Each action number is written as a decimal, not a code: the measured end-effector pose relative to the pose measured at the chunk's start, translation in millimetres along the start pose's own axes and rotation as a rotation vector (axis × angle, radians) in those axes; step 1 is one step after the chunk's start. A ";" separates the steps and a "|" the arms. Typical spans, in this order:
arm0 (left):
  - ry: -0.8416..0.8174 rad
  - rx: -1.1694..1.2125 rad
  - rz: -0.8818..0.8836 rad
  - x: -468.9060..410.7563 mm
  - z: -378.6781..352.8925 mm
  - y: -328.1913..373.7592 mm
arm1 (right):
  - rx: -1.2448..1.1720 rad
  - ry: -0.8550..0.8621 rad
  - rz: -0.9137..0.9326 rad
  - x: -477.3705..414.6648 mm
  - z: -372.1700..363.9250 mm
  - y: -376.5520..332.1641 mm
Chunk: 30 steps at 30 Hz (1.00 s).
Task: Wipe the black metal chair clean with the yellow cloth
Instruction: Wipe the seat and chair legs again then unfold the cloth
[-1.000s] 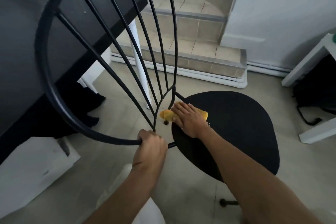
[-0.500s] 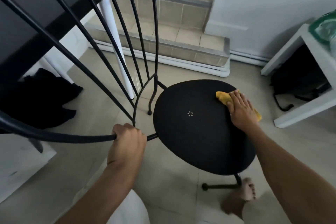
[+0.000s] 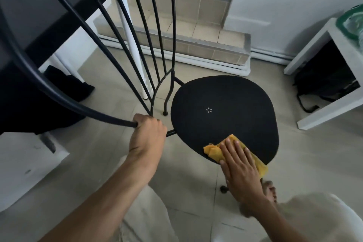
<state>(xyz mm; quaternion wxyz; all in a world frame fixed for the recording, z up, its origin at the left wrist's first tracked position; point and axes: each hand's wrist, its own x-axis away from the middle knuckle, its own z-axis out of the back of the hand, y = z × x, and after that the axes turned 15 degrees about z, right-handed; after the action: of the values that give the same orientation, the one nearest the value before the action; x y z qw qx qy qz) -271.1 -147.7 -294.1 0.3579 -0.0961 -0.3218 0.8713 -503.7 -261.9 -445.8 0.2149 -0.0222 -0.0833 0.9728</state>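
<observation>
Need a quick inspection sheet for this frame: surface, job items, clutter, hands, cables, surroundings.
Surface: pale tiled floor.
Job's things: black chair standing on it; yellow cloth at the seat's near edge, overhanging.
Clutter: dark garment under the table; black bag under the shelf.
Grippers: left hand grips the chair's back frame; right hand presses the cloth, fingers straight.
Cables: nothing seen.
Surroundings: black table, tiled steps, white shelf.

Bare left grip [image 3: 147, 136] and right grip [image 3: 240, 167], bare forearms [image 3: 110, 198], pale beige garment [image 3: 146, 220] over the legs, bare toes [image 3: 270, 190]
</observation>
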 end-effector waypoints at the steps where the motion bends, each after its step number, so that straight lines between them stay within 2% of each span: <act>1: -0.002 -0.010 -0.006 0.1 -0.4 -0.1 | 0.005 -0.028 0.049 -11.1 -2.3 -13.8; 7: -0.002 -0.025 -0.025 -1.8 -1.4 -0.3 | -0.035 -0.146 0.218 -124.5 -0.3 -44.1; 11: 0.001 -0.026 -0.037 -2.2 -4.6 1.4 | -0.050 -0.176 0.184 -199.6 12.1 -12.5; 14: -0.022 -0.010 -0.048 -2.5 -4.5 0.9 | -0.076 -0.172 0.085 -216.9 22.5 27.7; 17: -0.050 -0.028 -0.037 -0.9 0.6 1.1 | -0.065 -0.155 -0.103 -195.2 34.5 83.2; 20: -0.127 -0.013 0.067 0.5 7.0 0.8 | -0.083 -0.139 -0.255 -139.7 43.5 125.6; 22: -0.079 0.061 0.112 -2.0 10.7 -0.3 | -0.084 -0.088 -0.315 -96.6 41.5 131.0; 24: -0.046 0.150 0.042 -2.3 7.1 8.1 | -0.042 -0.025 -0.319 -59.2 35.1 118.9; 27: -0.077 0.396 -0.171 -0.3 1.2 32.3 | -0.021 -0.013 -0.241 -25.6 25.2 85.5; 30: -0.150 0.671 -0.113 -13.4 -15.1 62.2 | -0.007 -0.022 -0.166 -14.4 16.4 55.5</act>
<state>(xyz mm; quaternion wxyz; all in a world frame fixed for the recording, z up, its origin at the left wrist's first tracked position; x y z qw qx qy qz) -290.3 -182.9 -345.8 0.3928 0.1090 -0.0478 0.9119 -514.9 -320.1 -439.0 0.2936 -0.0054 -0.0905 0.9516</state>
